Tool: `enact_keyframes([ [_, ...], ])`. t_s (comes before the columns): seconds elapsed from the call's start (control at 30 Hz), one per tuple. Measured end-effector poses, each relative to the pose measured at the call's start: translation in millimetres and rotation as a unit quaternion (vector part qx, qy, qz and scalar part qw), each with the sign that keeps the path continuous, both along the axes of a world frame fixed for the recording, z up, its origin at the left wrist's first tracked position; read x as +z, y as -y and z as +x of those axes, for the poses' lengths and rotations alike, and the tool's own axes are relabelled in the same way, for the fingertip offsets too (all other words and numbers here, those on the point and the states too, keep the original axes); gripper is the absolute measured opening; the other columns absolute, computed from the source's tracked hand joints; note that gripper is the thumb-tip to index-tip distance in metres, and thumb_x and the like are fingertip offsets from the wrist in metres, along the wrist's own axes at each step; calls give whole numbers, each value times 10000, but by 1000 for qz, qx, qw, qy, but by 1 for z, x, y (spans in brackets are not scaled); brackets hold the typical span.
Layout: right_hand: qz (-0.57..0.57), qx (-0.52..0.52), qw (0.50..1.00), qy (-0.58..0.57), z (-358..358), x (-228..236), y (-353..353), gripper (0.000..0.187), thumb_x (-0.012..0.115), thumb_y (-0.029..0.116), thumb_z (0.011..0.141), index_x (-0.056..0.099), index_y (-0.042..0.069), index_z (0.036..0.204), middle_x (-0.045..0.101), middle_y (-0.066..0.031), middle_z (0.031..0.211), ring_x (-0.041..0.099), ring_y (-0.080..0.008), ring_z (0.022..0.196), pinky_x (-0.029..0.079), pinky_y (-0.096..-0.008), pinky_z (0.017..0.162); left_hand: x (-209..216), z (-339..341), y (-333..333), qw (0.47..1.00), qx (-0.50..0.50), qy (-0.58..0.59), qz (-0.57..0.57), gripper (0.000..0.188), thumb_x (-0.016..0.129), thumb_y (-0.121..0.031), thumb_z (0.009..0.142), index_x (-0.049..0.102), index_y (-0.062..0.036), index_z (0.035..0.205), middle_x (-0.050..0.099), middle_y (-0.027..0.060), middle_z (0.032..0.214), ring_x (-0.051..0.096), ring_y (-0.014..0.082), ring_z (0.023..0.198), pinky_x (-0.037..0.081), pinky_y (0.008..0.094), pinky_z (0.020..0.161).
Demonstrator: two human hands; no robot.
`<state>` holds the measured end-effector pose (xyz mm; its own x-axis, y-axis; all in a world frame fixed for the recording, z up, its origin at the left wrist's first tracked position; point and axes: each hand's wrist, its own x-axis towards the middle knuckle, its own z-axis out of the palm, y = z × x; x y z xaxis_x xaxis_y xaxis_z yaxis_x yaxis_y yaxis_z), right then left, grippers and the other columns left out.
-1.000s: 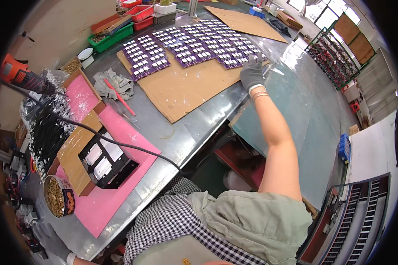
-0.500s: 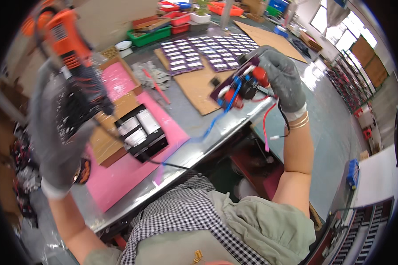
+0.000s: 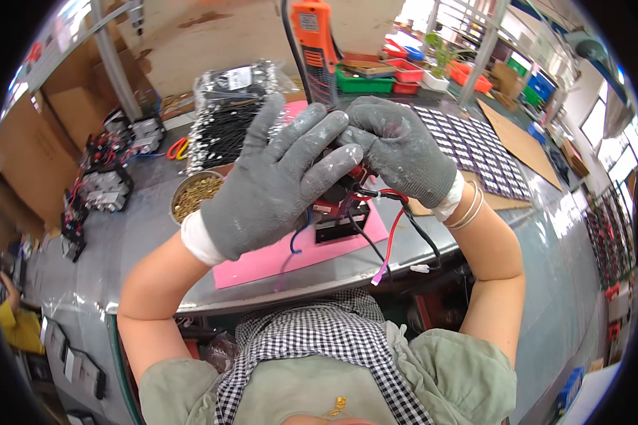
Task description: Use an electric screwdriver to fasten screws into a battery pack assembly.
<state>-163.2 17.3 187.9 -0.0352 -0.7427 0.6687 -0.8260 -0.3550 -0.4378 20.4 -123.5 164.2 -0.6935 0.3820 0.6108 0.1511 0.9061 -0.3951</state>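
My left hand [image 3: 269, 184], in a grey coated glove, reaches over the bench with fingers stretched out and thumb apart. Its fingertips touch or overlap my right hand [image 3: 404, 149]. That gloved right hand is closed around a small wired circuit board assembly, mostly hidden by both hands. Below the hands hang its red wire [image 3: 391, 244], black wires and a blue wire [image 3: 295, 241]. An orange and black power screwdriver [image 3: 315, 49] stands upright just behind my hands. A black box [image 3: 342, 225] rests beneath them on a pink sheet [image 3: 252, 270].
A bowl of small brass-coloured parts [image 3: 197, 195] stands left, before a bundle of black cables [image 3: 223, 127]. Farther left sit several wired assemblies [image 3: 106, 188]. Rows of white-and-purple boards [image 3: 468, 145] lie on cardboard at right, with a green tray [image 3: 365, 81] behind.
My left hand has left the screwdriver and come in to the right, beside my right hand. The right hand has moved left with the circuit board assembly. The view has turned leftward.
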Motion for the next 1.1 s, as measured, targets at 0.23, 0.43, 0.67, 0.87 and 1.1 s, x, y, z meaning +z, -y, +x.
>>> enact_keyframes([
  [0.23, 103, 168, 976, -92, -4, 14, 39, 240, 638, 142, 922, 673, 36, 1135, 643, -126, 937, 647, -228, 800, 528, -345, 689, -12, 18, 18, 984, -65, -100, 130, 725, 863, -247, 659, 527, -87, 1282, 563, 183, 1299, 578, 347, 1184, 271, 589, 1169],
  [0.43, 19, 33, 998, 45, -1, -5, 48, 684, 740, 366, 879, 511, -2, 1408, 589, -190, 1304, 623, -308, 1129, 511, -375, 967, 5, 55, 37, 966, 3, -189, 178, 670, 853, -314, 681, 547, -111, 1242, 584, 154, 1319, 570, 319, 1188, 264, 566, 1153],
  [0.67, -179, 122, 884, -415, 67, 2, 73, 508, 745, 373, 797, 545, 192, 1228, 513, -159, 1395, 457, -373, 1353, 214, -673, 1163, 7, 55, 56, 972, 113, -88, 187, 594, 755, -348, 747, 566, -112, 1259, 620, 95, 1226, 586, 305, 1122, 347, 482, 1031],
  [0.87, -82, 223, 909, -343, 80, -14, 97, 457, 748, 75, 676, 646, 90, 1121, 545, -61, 742, 579, -281, 683, 524, -428, 718, -7, 48, 85, 953, 89, -103, 270, 472, 827, -340, 645, 675, -71, 1002, 679, 154, 1014, 659, 343, 962, 503, 451, 850],
  [1.1, -48, 280, 932, -224, 73, -28, 115, 366, 705, 82, 782, 643, 86, 1143, 615, -88, 865, 599, -280, 651, 474, -407, 595, -33, 34, 111, 934, 84, 46, 345, 614, 823, -307, 674, 656, -45, 1204, 658, 148, 1168, 641, 325, 1072, 503, 390, 936],
])
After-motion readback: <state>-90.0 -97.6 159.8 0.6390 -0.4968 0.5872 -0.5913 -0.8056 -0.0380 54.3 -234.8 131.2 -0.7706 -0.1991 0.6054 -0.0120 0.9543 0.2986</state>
